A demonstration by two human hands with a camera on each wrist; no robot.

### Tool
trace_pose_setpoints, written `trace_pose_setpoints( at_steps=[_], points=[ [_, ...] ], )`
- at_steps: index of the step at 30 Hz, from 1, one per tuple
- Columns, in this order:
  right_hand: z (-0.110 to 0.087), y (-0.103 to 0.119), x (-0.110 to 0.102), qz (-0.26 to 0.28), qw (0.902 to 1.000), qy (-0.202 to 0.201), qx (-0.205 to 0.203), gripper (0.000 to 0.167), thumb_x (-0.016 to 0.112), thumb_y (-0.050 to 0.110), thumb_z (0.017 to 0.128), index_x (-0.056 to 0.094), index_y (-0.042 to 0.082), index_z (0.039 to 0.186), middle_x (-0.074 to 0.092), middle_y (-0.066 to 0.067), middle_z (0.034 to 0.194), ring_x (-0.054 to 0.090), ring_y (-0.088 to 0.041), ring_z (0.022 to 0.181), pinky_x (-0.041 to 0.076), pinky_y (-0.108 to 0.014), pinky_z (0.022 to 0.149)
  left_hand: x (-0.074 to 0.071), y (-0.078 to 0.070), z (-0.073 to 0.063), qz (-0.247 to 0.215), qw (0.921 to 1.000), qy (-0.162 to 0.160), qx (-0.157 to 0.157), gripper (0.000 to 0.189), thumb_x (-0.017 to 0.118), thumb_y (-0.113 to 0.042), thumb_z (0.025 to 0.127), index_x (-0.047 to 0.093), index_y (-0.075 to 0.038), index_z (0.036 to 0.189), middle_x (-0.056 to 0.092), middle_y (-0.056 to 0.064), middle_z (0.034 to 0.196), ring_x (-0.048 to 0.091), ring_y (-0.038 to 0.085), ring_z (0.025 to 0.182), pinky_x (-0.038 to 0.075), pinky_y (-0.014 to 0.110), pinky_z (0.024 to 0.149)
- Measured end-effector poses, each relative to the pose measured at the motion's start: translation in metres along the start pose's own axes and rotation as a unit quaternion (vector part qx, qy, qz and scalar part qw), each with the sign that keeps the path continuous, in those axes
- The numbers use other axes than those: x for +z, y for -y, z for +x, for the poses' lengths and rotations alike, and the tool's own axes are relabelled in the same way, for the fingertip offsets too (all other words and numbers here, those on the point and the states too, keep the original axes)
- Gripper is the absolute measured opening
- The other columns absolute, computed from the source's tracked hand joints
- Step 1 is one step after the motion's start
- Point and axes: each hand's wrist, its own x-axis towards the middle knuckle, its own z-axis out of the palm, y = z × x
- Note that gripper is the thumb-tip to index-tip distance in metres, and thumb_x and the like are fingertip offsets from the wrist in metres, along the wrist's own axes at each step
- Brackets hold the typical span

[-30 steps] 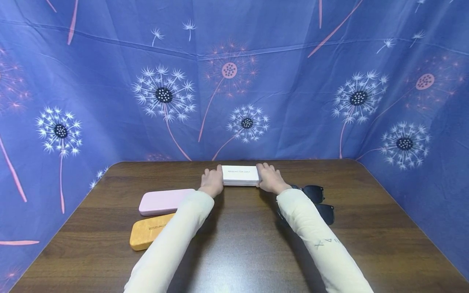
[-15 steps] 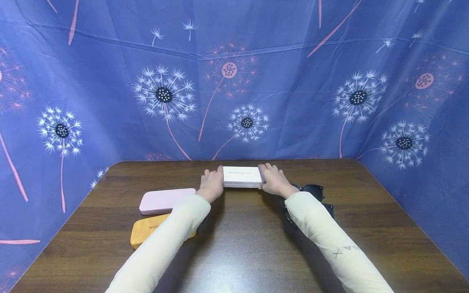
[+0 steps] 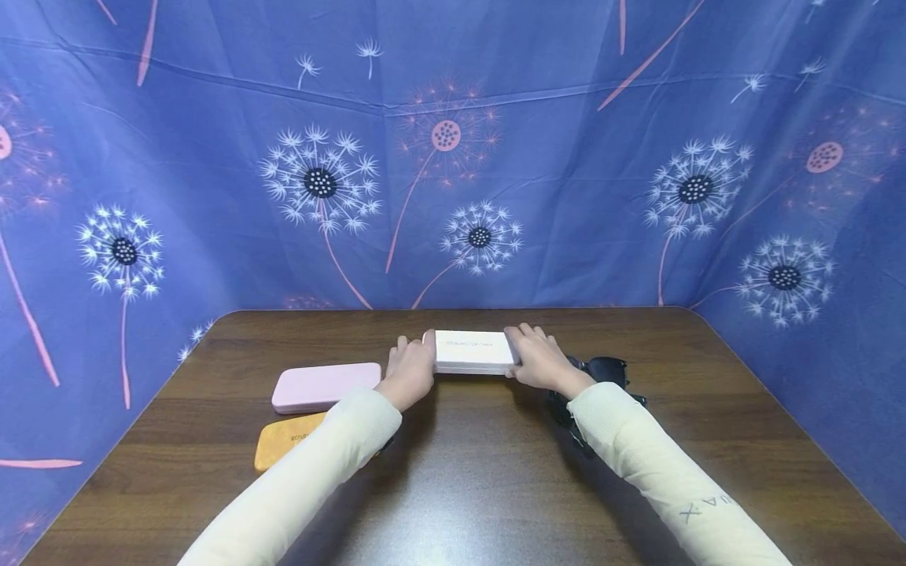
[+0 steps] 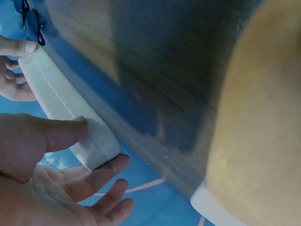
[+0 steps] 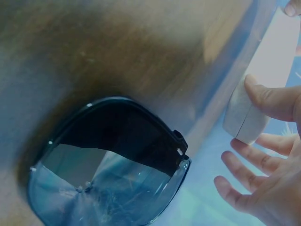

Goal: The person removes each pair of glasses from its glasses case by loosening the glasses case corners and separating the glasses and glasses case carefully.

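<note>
A white glasses case (image 3: 473, 349) with small lettering on its lid is held lengthwise between both hands near the table's far edge. My left hand (image 3: 410, 369) grips its left end; in the left wrist view the thumb (image 4: 66, 133) lies along one side and a fingertip is under the end. The right end is pinched by my right hand (image 3: 541, 358), thumb on one face and fingers on the other, as the right wrist view shows. The case's lid is closed, with a thin seam (image 5: 244, 123) along its side.
Left on the wooden table (image 3: 467, 479) lie a pink glasses case (image 3: 325, 387) and an orange one (image 3: 286, 440), the latter partly behind my left sleeve. Dark sunglasses (image 3: 607, 369) lie at the right, partly hidden by my right arm. A blue dandelion-print cloth (image 3: 552, 157) hangs behind.
Both hands have brought the white case a little nearer to me and slightly to the right. My forearms have spread outward, covering more of the orange case.
</note>
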Motion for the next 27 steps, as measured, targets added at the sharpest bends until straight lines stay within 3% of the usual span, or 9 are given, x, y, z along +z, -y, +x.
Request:
trace_pose_setpoints(
  at_steps=[6, 15, 27],
  points=[
    [-0.013, 0.002, -0.002, 0.003, 0.9999, 0.003, -0.010, 0.068, 0.075, 0.023, 0.073, 0.045, -0.001, 0.129, 0.052, -0.019, 0.121, 0.047, -0.038, 0.108, 0.038, -0.056, 0.089, -0.001, -0.005, -0.012, 0.012, 0.9998, -0.007, 0.015, 0.046, 0.065, -0.005, 0.076, 0.046, 0.001, 0.117, 0.066, 0.018, 0.086, 0.052, 0.035, 0.084, 0.044, 0.043, 0.069],
    [-0.027, 0.003, 0.004, -0.005, 0.9997, 0.004, -0.023, 0.066, 0.076, 0.025, 0.072, 0.048, -0.001, 0.126, 0.054, -0.016, 0.117, 0.049, -0.035, 0.106, 0.040, -0.052, 0.086, 0.004, -0.010, -0.028, 0.012, 0.9999, -0.006, 0.011, 0.054, 0.066, -0.001, 0.070, 0.045, 0.001, 0.120, 0.064, 0.018, 0.083, 0.051, 0.036, 0.084, 0.044, 0.042, 0.067],
    [-0.040, 0.005, 0.009, -0.017, 0.9988, -0.001, -0.045, 0.067, 0.078, 0.027, 0.070, 0.051, 0.000, 0.124, 0.057, -0.015, 0.115, 0.051, -0.032, 0.104, 0.041, -0.050, 0.084, 0.006, -0.012, -0.045, 0.009, 0.9997, -0.008, 0.020, 0.052, 0.069, -0.009, 0.073, 0.047, 0.000, 0.119, 0.065, 0.016, 0.081, 0.051, 0.033, 0.082, 0.043, 0.040, 0.065]
  ],
)
